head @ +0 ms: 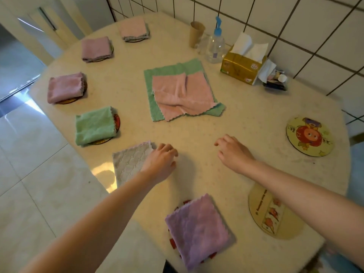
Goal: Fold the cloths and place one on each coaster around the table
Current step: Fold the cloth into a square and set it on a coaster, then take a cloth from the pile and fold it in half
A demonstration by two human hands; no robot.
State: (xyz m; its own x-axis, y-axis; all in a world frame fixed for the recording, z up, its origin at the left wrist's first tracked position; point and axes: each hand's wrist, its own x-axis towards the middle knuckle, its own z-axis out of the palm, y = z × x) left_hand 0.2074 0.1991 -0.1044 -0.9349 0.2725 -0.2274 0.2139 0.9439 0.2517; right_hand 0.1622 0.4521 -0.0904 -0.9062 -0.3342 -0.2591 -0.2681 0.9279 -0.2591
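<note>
Fleecy grey cloth (pixel 131 162), apparently folded square, under left hand (pixel 160 163).

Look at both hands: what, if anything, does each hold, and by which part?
Neither holds anything. The left hand rests at the right edge of the grey folded cloth, fingers loosely curled; the right hand hovers empty.

Unfolded pink cloth (pixel 182 95) atop green cloth (pixel 171 69)

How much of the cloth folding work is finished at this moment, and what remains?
Done: six folded cloths sit around the rim, from the far pink one to the near purple one. In hand: the left hand rests by the grey cloth; the right hand holds nothing. Left: the unfolded pink cloth and green cloth, and two bare coasters.
</note>
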